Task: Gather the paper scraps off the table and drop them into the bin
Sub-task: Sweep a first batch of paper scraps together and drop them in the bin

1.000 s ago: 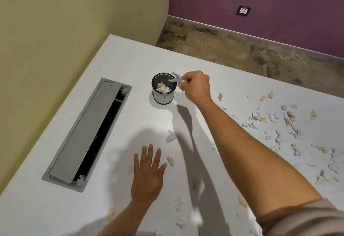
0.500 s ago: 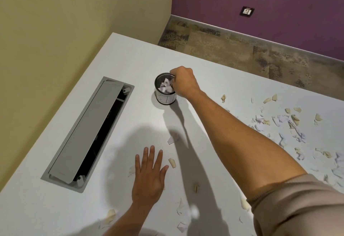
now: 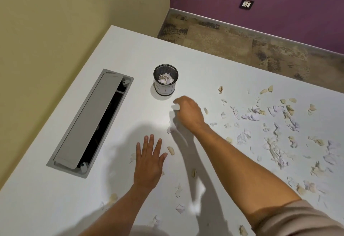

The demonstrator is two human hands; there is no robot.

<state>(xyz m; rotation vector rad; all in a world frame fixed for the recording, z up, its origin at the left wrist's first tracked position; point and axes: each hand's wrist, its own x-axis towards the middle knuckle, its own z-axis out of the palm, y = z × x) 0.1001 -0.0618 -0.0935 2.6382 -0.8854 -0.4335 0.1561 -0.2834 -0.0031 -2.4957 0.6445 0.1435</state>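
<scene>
A small black mesh bin [image 3: 165,90] with a white label stands on the white table [image 3: 115,194] and holds crumpled scraps. My right hand [image 3: 189,113] hovers just right of and nearer than the bin, blurred, its fingers hanging loosely curled with nothing plainly in them. A white scrap [image 3: 169,129] lies under its fingertips. Flat on the table, fingers spread, rests my left hand [image 3: 149,159]. A tan scrap [image 3: 170,150] lies beside its thumb. Several white and tan paper scraps [image 3: 275,124] are scattered over the right half of the table, and a few more [image 3: 179,207] lie near my forearms.
A long grey cable hatch [image 3: 87,122], partly open, is set into the table left of the bin. The table's far edge [image 3: 204,47] meets patterned floor and a purple wall. A yellow wall runs along the left side.
My right hand dropped its scrap into the bin, then drew back toward me and down to the right of the bin. My left hand stayed flat on the table.
</scene>
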